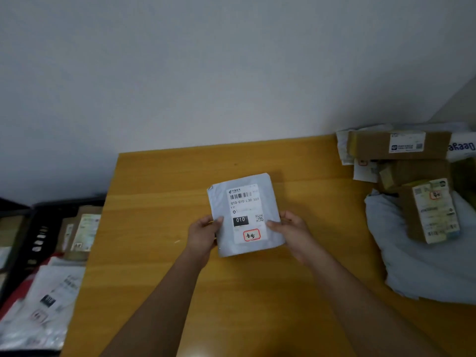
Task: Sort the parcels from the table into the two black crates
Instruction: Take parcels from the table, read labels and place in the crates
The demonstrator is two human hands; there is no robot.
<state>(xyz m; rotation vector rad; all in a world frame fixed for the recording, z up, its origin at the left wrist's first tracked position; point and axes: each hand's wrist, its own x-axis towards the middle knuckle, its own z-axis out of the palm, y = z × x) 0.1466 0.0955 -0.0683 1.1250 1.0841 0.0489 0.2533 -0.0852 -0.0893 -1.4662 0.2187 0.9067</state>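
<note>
Left hand, right hand: pinch mailer by side edges, mid-table. Likely light, soft, slippery; edges grip best.

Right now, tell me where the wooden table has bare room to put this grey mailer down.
Bare wood on the yellow wooden table runs from its left edge to the grey plastic mailer held by the left hand and right hand, and behind the mailer to the wall. The right end is crowded: brown cardboard boxes and a pale blue bag.
</note>
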